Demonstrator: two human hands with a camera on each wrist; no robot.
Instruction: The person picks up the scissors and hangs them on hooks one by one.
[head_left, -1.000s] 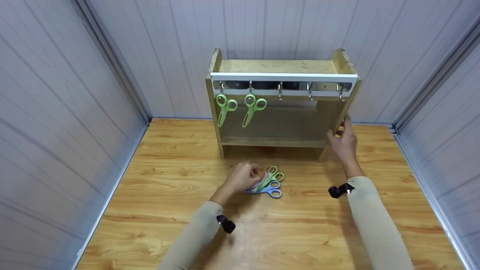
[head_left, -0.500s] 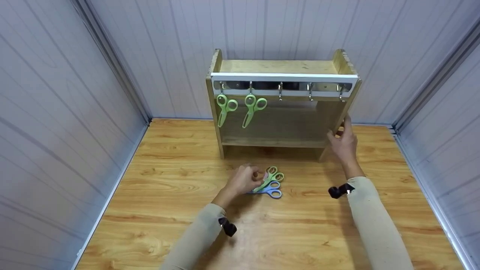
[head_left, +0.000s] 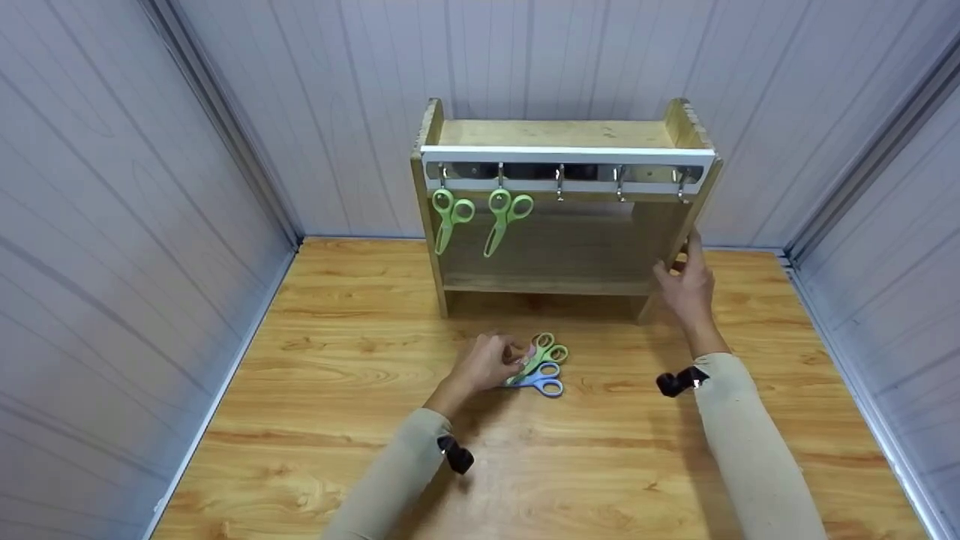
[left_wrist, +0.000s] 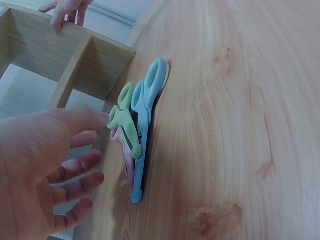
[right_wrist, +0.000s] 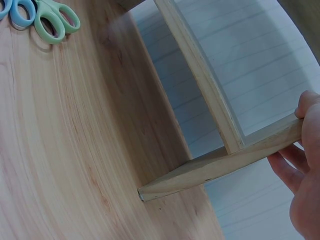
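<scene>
The person's left hand [head_left: 482, 362] is hovering at the blade end of a small overlapping pile of scissors, which is lying on the wood-grain surface [head_left: 600, 457] just in front of the pale wooden shelf unit [head_left: 555, 285]. Its thumb and fingers are standing apart and pinching nothing; the thumb tip is showing right by the handles of the light-green plastic scissors [left_wrist: 129, 127], though I cannot tell whether it is touching them. That pair is partly covering the pink plastic scissors [left_wrist: 127, 162] and the longer blue plastic scissors [left_wrist: 141, 170]. The right hand [head_left: 688, 292] is gripping the unit's right side panel, thumb and fingers on opposite faces. Above, two bright-green scissors [head_left: 501, 217] are hanging by handle loops from the two leftmost hooks of the white rail [head_left: 566, 155]. The step in hand is apparently singling out one pair while the right hand is steadying the unit; the next move is probably calling for a clean pinch on the top pair, without dragging its neighbours along.
</scene>
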